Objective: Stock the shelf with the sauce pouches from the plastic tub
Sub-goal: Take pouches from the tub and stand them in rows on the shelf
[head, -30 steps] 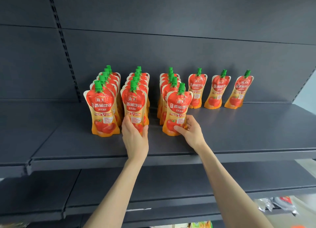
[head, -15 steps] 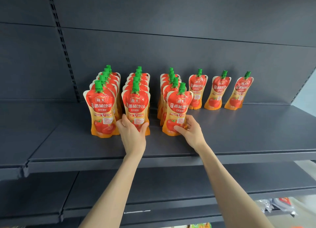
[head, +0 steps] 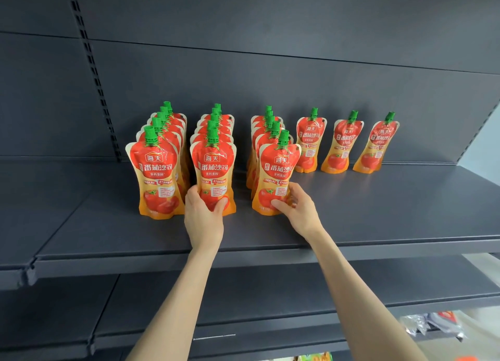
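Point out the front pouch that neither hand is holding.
The front pouch of the leftmost row: nothing grips it, while the left hand grips the second row's front pouch and the right hand grips the third row's front pouch.

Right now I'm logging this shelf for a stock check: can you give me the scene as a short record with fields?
shelf: dark grey, holds upright red sauce pouches with green caps
left row: several deep, no hand on it
left hand: grips the middle row's front pouch low down
right hand: grips the third row's front pouch low down
single pouches: three, spaced apart near the back wall at right
tub: not in view
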Action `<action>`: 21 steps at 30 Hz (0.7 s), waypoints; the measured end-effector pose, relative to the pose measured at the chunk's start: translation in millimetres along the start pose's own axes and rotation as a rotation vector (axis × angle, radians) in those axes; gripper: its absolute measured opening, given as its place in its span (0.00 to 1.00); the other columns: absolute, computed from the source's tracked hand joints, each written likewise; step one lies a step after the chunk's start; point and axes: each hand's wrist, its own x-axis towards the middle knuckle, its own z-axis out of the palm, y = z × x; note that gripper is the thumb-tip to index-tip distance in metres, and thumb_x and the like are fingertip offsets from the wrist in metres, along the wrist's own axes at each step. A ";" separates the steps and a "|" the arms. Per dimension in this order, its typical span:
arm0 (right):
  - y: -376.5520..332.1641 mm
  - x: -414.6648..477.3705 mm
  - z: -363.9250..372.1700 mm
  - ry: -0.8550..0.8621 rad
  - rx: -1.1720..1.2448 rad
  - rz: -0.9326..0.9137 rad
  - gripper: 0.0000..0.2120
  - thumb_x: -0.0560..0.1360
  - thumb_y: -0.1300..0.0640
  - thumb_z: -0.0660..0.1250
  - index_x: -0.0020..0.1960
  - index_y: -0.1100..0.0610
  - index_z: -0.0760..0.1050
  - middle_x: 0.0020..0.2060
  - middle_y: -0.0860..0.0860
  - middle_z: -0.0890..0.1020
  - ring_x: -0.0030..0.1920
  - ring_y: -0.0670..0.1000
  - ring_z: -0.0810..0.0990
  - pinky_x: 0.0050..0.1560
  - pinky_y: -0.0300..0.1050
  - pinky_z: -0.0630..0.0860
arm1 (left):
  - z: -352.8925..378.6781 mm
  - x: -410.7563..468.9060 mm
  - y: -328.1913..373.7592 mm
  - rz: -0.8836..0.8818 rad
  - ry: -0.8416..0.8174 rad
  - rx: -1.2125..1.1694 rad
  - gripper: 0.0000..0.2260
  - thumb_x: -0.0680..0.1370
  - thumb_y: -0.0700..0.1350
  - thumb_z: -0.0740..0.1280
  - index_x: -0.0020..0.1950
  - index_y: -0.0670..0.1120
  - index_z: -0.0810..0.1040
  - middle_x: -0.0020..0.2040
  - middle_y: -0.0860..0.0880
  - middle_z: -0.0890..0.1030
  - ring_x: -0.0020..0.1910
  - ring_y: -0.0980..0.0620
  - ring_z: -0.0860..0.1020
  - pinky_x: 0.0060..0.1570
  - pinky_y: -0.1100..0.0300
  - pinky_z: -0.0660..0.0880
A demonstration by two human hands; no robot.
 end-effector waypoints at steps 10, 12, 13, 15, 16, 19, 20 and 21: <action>-2.3 -0.2 3.4 -0.018 -0.059 0.009 0.23 0.76 0.53 0.66 0.69 0.53 0.64 0.63 0.48 0.75 0.58 0.44 0.73 0.58 0.40 0.69 | 0.4 -0.5 2.1 -0.008 0.009 0.029 0.26 0.72 0.49 0.72 0.65 0.41 0.67 0.62 0.43 0.75 0.60 0.43 0.75 0.57 0.48 0.74; -3.0 -1.4 3.9 -0.014 -0.065 0.008 0.24 0.77 0.53 0.66 0.70 0.53 0.64 0.64 0.49 0.75 0.60 0.46 0.74 0.58 0.40 0.69 | 0.0 -0.9 2.5 -0.004 0.010 0.040 0.26 0.73 0.49 0.72 0.65 0.41 0.67 0.62 0.43 0.75 0.60 0.43 0.75 0.57 0.48 0.74; -3.2 -2.0 3.9 -0.014 -0.065 0.010 0.24 0.77 0.53 0.66 0.70 0.53 0.63 0.64 0.49 0.75 0.62 0.48 0.74 0.58 0.40 0.69 | -0.1 -1.2 2.7 0.000 0.010 0.045 0.26 0.73 0.49 0.72 0.65 0.41 0.67 0.62 0.43 0.75 0.61 0.43 0.75 0.57 0.48 0.74; -4.1 -2.6 4.1 -0.016 -0.073 0.011 0.24 0.77 0.53 0.66 0.70 0.54 0.63 0.65 0.50 0.75 0.64 0.50 0.74 0.59 0.41 0.70 | 0.0 -1.3 2.8 0.009 0.011 0.054 0.25 0.73 0.49 0.72 0.65 0.41 0.67 0.62 0.43 0.75 0.61 0.43 0.75 0.57 0.48 0.74; -4.8 -2.8 4.3 -0.017 -0.080 0.011 0.24 0.77 0.53 0.66 0.70 0.54 0.62 0.65 0.50 0.74 0.64 0.51 0.74 0.61 0.43 0.70 | 0.1 -1.1 2.7 0.012 0.009 0.059 0.25 0.73 0.49 0.71 0.65 0.41 0.67 0.62 0.43 0.75 0.61 0.43 0.75 0.57 0.48 0.74; -5.9 -3.5 4.5 -0.015 -0.095 0.014 0.25 0.77 0.53 0.65 0.71 0.54 0.62 0.66 0.51 0.74 0.65 0.52 0.73 0.64 0.48 0.70 | 0.3 -0.2 2.0 0.008 -0.004 0.058 0.26 0.73 0.49 0.71 0.65 0.41 0.67 0.62 0.43 0.75 0.61 0.43 0.75 0.57 0.47 0.74; -6.1 -3.6 4.3 -0.014 -0.098 0.017 0.25 0.77 0.53 0.66 0.71 0.54 0.61 0.66 0.51 0.74 0.65 0.52 0.73 0.64 0.49 0.70 | 0.5 0.0 1.5 0.006 -0.007 0.053 0.26 0.73 0.49 0.71 0.65 0.41 0.67 0.63 0.43 0.75 0.61 0.43 0.75 0.57 0.47 0.74; -6.2 -3.8 4.2 -0.014 -0.099 0.019 0.26 0.77 0.53 0.66 0.71 0.54 0.61 0.66 0.51 0.74 0.65 0.52 0.73 0.64 0.49 0.70 | 0.7 0.1 0.9 0.005 -0.009 0.048 0.26 0.73 0.49 0.72 0.65 0.41 0.66 0.63 0.43 0.74 0.61 0.43 0.75 0.57 0.47 0.74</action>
